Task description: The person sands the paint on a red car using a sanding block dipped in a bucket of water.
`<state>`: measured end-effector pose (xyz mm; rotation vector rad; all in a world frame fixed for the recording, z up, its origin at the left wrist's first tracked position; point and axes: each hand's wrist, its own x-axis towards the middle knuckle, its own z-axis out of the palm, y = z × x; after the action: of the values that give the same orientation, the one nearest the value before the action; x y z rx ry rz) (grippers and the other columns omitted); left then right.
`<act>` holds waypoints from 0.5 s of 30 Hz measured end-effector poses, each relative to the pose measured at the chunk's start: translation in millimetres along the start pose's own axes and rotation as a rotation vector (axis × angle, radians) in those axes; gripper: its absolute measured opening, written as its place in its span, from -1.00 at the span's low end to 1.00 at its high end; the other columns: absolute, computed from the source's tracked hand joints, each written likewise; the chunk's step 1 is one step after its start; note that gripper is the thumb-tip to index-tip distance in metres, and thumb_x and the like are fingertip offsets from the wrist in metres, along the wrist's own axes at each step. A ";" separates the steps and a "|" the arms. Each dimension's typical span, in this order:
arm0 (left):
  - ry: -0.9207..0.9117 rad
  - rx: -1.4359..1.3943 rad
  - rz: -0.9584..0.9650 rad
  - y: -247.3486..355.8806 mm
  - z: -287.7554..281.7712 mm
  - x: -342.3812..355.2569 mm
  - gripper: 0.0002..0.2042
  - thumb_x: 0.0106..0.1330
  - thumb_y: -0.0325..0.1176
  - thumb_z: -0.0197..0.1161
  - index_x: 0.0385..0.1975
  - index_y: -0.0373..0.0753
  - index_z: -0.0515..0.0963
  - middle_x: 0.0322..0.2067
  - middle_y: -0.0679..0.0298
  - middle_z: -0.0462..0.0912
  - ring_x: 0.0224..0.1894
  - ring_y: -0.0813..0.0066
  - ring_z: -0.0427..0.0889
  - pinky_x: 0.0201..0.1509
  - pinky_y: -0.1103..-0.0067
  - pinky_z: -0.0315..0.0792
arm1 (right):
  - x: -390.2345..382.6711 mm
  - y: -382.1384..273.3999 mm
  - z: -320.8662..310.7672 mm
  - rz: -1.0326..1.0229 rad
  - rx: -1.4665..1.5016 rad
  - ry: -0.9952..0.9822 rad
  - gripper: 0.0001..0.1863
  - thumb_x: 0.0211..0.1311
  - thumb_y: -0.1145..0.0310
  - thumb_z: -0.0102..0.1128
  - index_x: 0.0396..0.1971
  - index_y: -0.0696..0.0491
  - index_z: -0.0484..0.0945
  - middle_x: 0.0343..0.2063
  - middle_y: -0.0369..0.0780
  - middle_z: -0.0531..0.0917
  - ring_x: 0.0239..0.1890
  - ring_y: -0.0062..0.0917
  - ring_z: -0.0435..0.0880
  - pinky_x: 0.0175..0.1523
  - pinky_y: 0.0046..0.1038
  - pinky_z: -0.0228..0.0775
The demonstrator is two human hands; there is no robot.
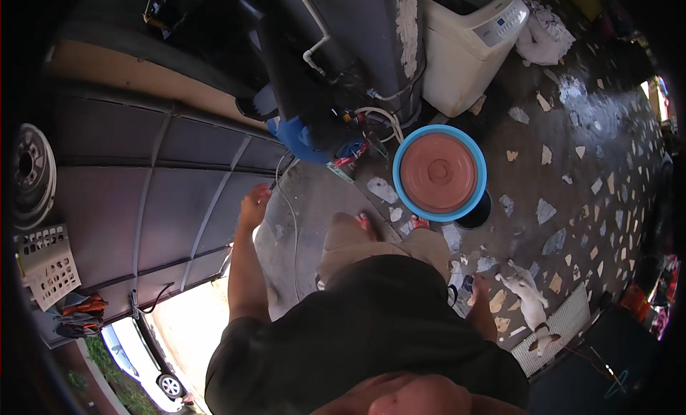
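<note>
My left hand point(254, 205) is raised at the left beside the grey metal gate point(189, 186), its fingers loosely bent and apart. Close to its fingertips runs a thin pale hose point(295, 236), and I see nothing in the hand. Low at my right side, my right hand point(479, 289) is closed around a small dark thing point(468, 281), too small to name. In front of my feet stands a round tub with a light-blue rim point(482, 176) and a reddish-brown, ringed surface inside. A black round base point(477, 211) shows partly under it.
A white washing machine point(468, 47) stands beyond the tub. Left of it is a dark, bulky shape with a blue cloth point(304, 140). A white-and-brown dog point(527, 297) is on the stone-patterned floor at my right. A wheel rim point(34, 176) and white crate point(50, 265) are far left.
</note>
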<state>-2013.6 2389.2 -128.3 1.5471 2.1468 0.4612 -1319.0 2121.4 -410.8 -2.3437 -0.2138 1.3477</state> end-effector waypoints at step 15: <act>-0.387 -0.613 -0.075 -139.4 130.7 449.0 -0.72 0.28 -0.20 0.30 -0.20 -0.29 0.67 -0.37 0.22 0.73 -0.28 0.50 0.66 -0.10 0.51 0.51 | -437.8 -730.2 270.4 -1.728 -0.069 0.348 -0.77 0.35 0.39 0.12 -0.20 0.24 0.63 -0.37 -0.25 0.58 -0.36 -0.63 0.47 -0.22 -0.59 0.29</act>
<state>-2174.9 2772.5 -383.6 1.0962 1.5626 0.6564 -1719.6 2706.1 132.9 -1.3583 -1.6275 0.0402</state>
